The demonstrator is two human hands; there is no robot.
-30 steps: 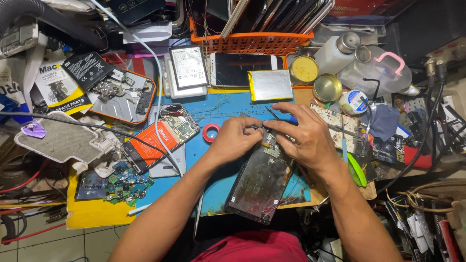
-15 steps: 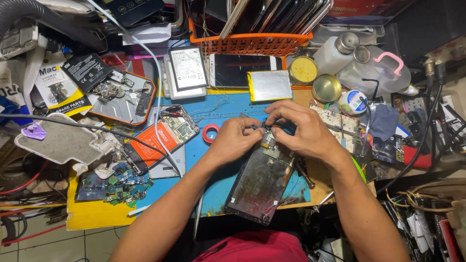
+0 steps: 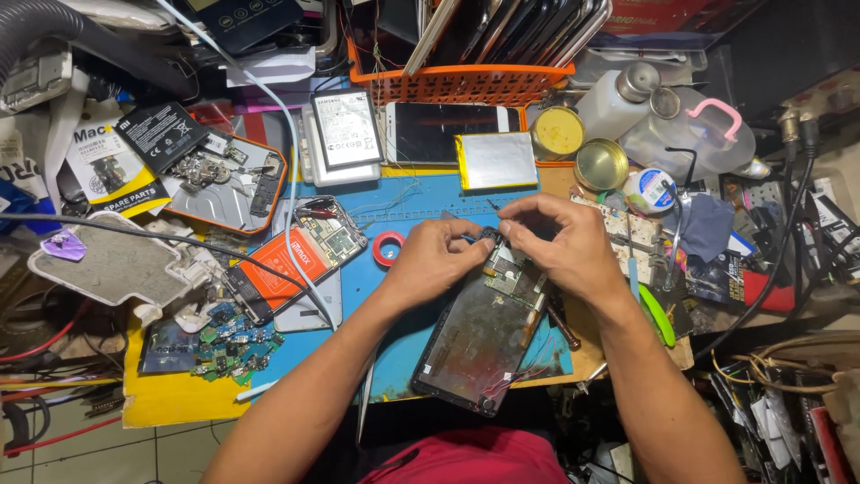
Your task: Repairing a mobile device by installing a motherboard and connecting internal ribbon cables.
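Head view, nearest me: the dark opened phone with its bare circuit board (image 3: 479,336) lies on the blue mat of the counter (image 3: 394,305), long axis slanting away to the right. At its far end my left hand (image 3: 428,262) and right hand (image 3: 560,246) meet, fingertips pinched on a small dark part (image 3: 488,236). Beyond sit a red tape ring (image 3: 388,248) and an orange basket (image 3: 461,82).

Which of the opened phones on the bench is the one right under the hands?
The dark opened phone lying on the blue mat, its top end beneath both hands. The other, with an orange battery, lies further left, untouched.
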